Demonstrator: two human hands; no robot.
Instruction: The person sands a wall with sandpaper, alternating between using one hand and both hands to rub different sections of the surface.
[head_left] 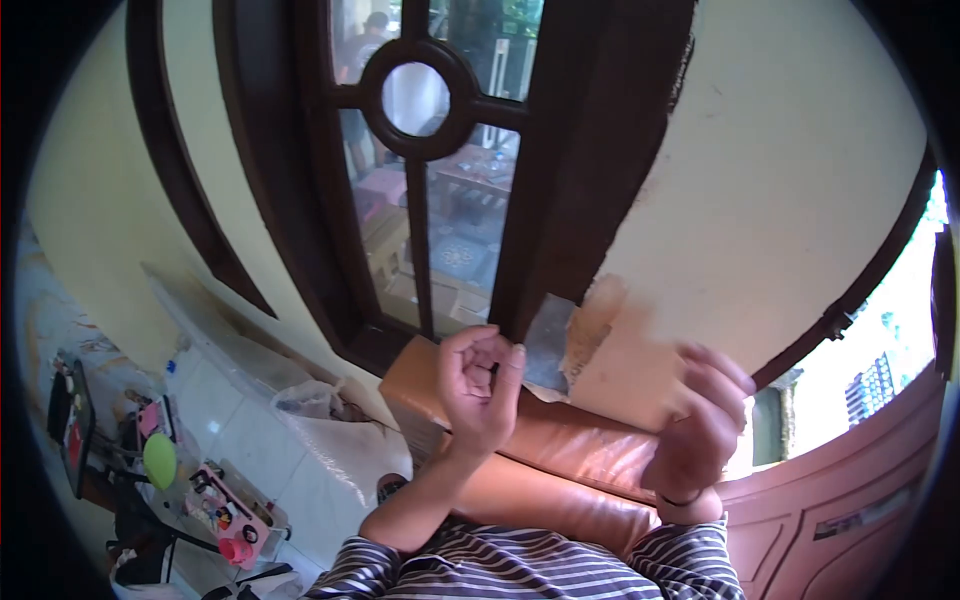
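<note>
My left hand [480,390] is raised in front of me, its palm side partly towards me. The fingers curl inward and the thumb points up beside them; whether a small thing sits between them I cannot make out. To the right, my right hand [703,415] is lifted before the wall, wrist bent and fingers curled. It is slightly blurred, and its fingertips face away, so anything in them is hidden. A dark band [680,498] circles that wrist. Below both hands is a brown leather-look seat [575,490]; neither hand appears to touch it.
Ahead stands a dark-framed window [420,160] beside a pale wall [780,150] with a peeling patch [595,330]. Clear plastic sheeting [330,440] lies at left. A pink box [240,525] with small items and a green round object [160,461] are on the lower left.
</note>
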